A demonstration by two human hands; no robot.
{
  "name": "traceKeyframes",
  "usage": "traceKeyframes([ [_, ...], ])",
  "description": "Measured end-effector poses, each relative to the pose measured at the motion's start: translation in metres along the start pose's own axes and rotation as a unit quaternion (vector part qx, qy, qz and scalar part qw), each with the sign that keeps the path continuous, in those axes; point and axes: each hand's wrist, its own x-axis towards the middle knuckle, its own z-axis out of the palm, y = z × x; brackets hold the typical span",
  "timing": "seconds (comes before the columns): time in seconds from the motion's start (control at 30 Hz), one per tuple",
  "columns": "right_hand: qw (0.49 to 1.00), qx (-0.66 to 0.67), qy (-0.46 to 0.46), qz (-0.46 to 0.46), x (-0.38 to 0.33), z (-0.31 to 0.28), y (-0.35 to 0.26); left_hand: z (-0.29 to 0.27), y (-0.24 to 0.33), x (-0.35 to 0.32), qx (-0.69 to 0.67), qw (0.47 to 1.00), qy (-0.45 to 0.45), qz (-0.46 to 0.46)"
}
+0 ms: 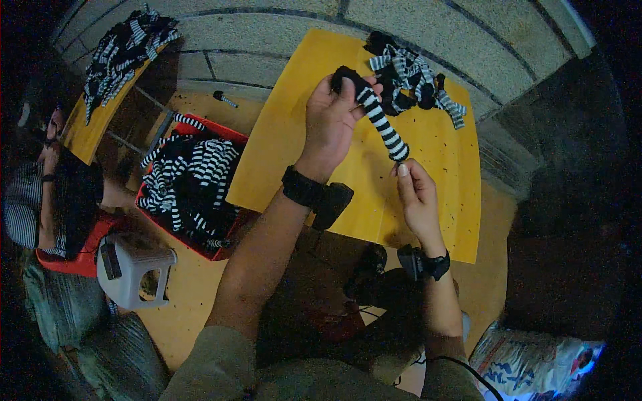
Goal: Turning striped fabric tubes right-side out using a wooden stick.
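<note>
Left hand closed around the black top end of a striped sock, fingers wrapped over it, thumb side toward the camera. Right hand pinching the sock's lower end between thumb and fingertips, just under the last stripes. Sock is black and white, stretched on a slant between the two hands, held in the air over the yellow board. Both wrists wear black bands with small black units.

Behind the sock, at the board's far end, a loose pile of socks, same stripes, lying on the board, near the left hand but not touching it. To the left, lower down, a red crate full of striped socks. Grey plastic stool just beside the crate. Further left another yellow board with more striped socks heaped on it, and another person sitting at the left edge
</note>
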Motion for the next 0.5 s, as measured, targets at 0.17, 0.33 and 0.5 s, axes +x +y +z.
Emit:
traceKeyframes([
  [0.17,0.998,0.002,0.028,-0.052,0.002,-0.001,-0.005,0.003,0.004,-0.002,0.106,0.994,0.023,0.030],
  [0.33,0.996,-0.027,0.041,-0.071,0.005,0.003,0.003,0.011,-0.002,-0.009,0.028,0.995,0.001,-0.091],
  [0.5,0.973,0.226,-0.042,0.032,0.007,0.008,0.000,0.018,-0.006,-0.009,0.067,0.994,0.005,-0.091],
])
